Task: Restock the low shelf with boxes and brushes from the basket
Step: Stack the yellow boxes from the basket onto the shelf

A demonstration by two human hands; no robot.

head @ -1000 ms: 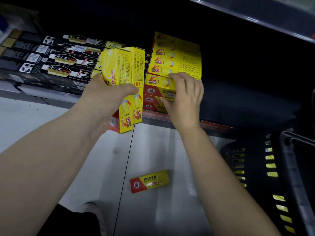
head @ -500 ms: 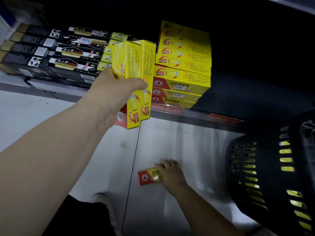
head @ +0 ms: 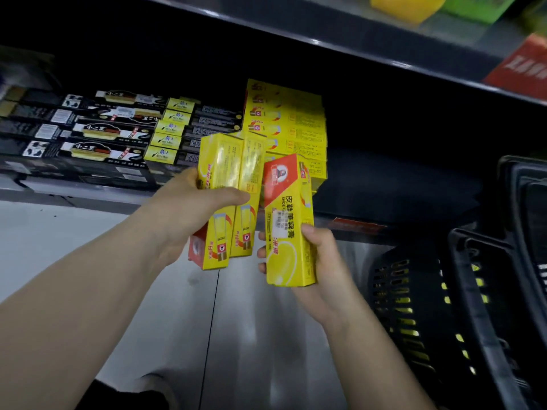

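So right now I've got my left hand [head: 189,214] wrapped round a pair of yellow boxes [head: 228,179], thumb across the front, the two held upright side by side. My right hand [head: 325,261] is curled round a single box [head: 288,202] of the same shoe cream, red end up, thumb on its right edge and fingertips poking out on the left. All three are in the air just in front of the low shelf [head: 399,184], and the stack of yellow boxes [head: 296,122] they belong with sits right behind them. My take on doing this bit well: tip the single box flat so it lies the same way as the stacked ones, then set it on top gently. That pile looks tall and a bit uneven, so I'd square the edges with my fingers rather than shove, or it could slump. Then feed the pair over one at a time. There's dark shelf board showing to the right of the stack, so starting a second pile there might be the safer call. Left of the stack are small yellow-ended cartons [head: 168,140] and rows of black brush packs [head: 88,134]. The basket [head: 444,306] — black, slotted — is on my right near the shelf, and I can't see what's in it. The floor [head: 251,335] is pale and glossy with a seam running down it, and the upper shelf [head: 325,42] hangs over everything — pretty dim in there.
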